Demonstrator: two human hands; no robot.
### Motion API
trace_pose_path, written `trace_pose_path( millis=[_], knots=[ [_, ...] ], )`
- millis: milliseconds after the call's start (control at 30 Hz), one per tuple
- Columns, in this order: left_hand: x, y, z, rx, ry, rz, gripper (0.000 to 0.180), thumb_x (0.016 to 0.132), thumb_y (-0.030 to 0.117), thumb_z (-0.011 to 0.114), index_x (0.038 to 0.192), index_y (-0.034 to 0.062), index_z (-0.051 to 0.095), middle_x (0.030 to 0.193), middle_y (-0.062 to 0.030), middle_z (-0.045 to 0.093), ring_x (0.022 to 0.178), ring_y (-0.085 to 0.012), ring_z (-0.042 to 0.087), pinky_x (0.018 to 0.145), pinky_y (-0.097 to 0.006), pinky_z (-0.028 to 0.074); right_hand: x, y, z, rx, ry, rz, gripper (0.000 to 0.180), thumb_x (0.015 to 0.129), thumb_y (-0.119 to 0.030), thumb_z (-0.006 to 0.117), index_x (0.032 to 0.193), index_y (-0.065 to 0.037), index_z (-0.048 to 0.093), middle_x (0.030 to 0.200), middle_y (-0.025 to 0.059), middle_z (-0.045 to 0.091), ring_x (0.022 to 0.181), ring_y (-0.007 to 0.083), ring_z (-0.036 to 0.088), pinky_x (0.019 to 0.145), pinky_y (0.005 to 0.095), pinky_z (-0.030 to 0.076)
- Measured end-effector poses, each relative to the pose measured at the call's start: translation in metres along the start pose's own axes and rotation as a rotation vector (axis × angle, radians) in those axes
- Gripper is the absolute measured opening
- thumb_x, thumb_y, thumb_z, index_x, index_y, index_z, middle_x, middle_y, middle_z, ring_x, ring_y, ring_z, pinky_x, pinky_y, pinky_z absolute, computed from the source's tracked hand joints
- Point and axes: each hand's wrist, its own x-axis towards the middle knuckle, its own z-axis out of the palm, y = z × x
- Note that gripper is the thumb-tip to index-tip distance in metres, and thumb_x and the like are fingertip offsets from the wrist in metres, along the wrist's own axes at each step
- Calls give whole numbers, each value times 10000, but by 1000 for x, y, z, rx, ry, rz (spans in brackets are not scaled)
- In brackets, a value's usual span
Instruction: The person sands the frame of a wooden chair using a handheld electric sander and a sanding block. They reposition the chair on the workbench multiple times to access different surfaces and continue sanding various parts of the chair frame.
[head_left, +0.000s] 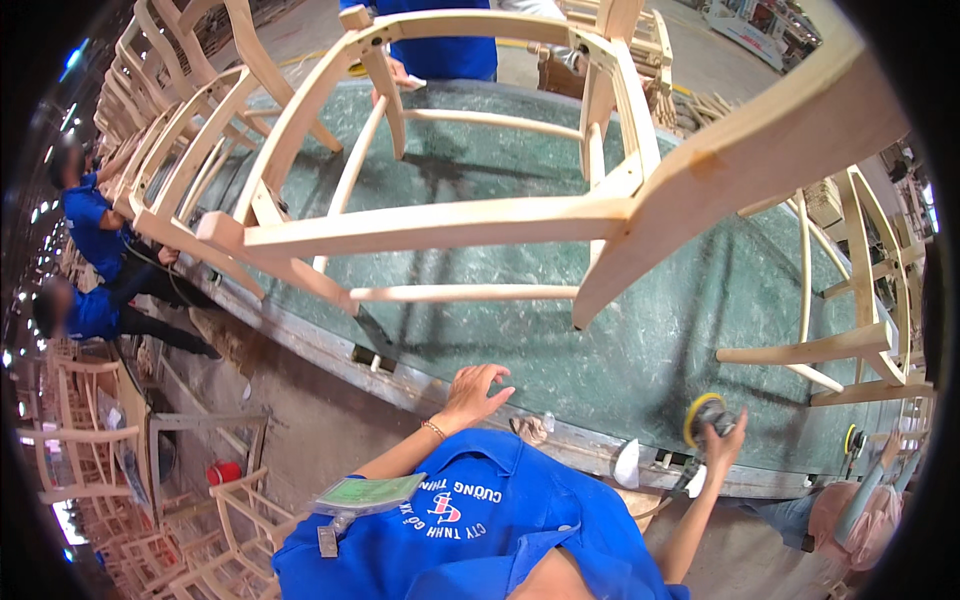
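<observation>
Right hand's (pixel 722 432) grip wraps a round yellow-padded sander (pixel 703 412) on the green-topped bench (pixel 600 350); left hand (pixel 477 388), fingers spread wide, rests near the bench edge, below an unfinished pale wooden chair frame (pixel 450 220).

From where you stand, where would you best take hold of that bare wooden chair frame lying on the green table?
Probably the long front rail of the chair frame, from the near table edge. It lies level, bare and facing the left hand; the right hand holds the yellow-padded sander.
</observation>
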Motion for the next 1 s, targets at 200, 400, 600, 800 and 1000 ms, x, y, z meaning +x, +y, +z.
trace_pose_path(
  millis=[200, 400, 600, 800, 1000],
  knots=[
    [14, -30, -53, -234, 262, 10, 230, 785, 201, 713, 969, 95, 624, 857, -47, 646, 847, -205, 629, 742, -337, 468, -54, -139, 75, 33, -148, -160, 1020, 615, -112, 798, 1472, -157, 246, 1179, 185, 512, 1062, 358, 542, 918, 416, 441],
    [-17, -61, -170, -40, 893, 11, 340, 734, 171, 781, 973, 60, 566, 812, -56, 573, 727, -208, 537, 672, -340, 440, -30, -164, 128, -2, -191, -216, 1120, 587, -127, 831, 1485, -79, 164, 1304, 237, 478, 1175, 370, 490, 1002, 407, 385],
    [13, -61, -281, 9, 1062, 107, 608, 680, 190, 835, 1157, 40, 489, 965, -67, 577, 887, -190, 555, 791, -318, 472, -6, -298, 139, 735, -190, -325, 838, 703, -184, 813, 1370, 12, 346, 1281, 150, 463, 1147, 237, 470, 1011, 364, 349],
    [49, -110, -271, -874, 575, 115, 367, 748, 105, 783, 1048, 32, 585, 938, -9, 628, 874, -70, 562, 733, -251, 487, 11, -316, 168, 1095, -172, -278, 387, 812, -171, 747, 1104, 16, 579, 923, 49, 606, 810, 135, 552, 771, 276, 446],
    [53, -42, -332, -906, 665, 189, 465, 743, 138, 789, 1150, 42, 585, 923, 0, 627, 777, -29, 563, 617, -198, 468, 11, -302, 128, 950, 11, -133, 417, 787, -272, 761, 1027, 5, 562, 744, 61, 596, 680, 139, 563, 635, 305, 463]
  ],
)
